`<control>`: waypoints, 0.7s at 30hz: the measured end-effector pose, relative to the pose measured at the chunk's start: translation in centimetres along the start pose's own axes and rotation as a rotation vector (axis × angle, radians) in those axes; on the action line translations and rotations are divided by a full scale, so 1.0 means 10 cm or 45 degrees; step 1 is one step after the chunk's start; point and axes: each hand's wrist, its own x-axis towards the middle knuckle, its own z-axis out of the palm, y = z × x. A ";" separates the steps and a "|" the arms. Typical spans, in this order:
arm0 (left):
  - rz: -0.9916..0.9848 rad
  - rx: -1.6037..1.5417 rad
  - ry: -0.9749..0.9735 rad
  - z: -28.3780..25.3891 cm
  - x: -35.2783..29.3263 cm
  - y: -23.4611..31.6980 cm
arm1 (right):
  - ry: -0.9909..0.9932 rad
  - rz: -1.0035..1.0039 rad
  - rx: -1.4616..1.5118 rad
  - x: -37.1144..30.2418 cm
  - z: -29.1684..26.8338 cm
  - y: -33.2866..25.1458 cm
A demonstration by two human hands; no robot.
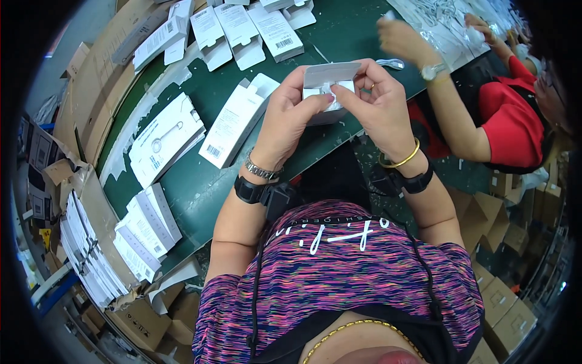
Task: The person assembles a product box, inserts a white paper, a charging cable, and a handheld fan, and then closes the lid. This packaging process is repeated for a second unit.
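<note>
Between my two hands is a small white carton [332,74], its top flap standing up. My left hand [286,112] wraps the carton's left side, and my right hand [383,102] grips the right side. Both thumbs reach into the opening and press on something white inside, too small to make out. Just left of my left hand, a tall white carton [233,124] lies on the green table with its end flap raised. Beyond my right hand is a coiled white cable [391,63].
Several white cartons [233,33] lie along the table's far edge. Flat printed cartons [167,139] and a stack of folded ones [145,227] are at left. At right, a co-worker in a red sleeve [512,130] handles things near bagged white cables [445,21]. Brown boxes [506,312] stand below.
</note>
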 end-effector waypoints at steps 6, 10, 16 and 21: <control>0.035 0.087 0.037 0.01 0.01 -0.06 | -0.085 -0.265 0.199 -0.08 -0.21 -0.07; 0.112 0.119 0.006 -0.01 0.03 -0.08 | -0.100 -0.130 0.280 -0.17 -0.18 -0.25; 0.119 0.039 -0.065 0.02 0.02 -0.07 | 0.023 -0.243 0.207 -0.27 -0.06 -0.10; 0.116 0.010 -0.041 0.02 0.00 -0.09 | 0.016 -0.534 -0.096 -0.29 -0.07 -0.01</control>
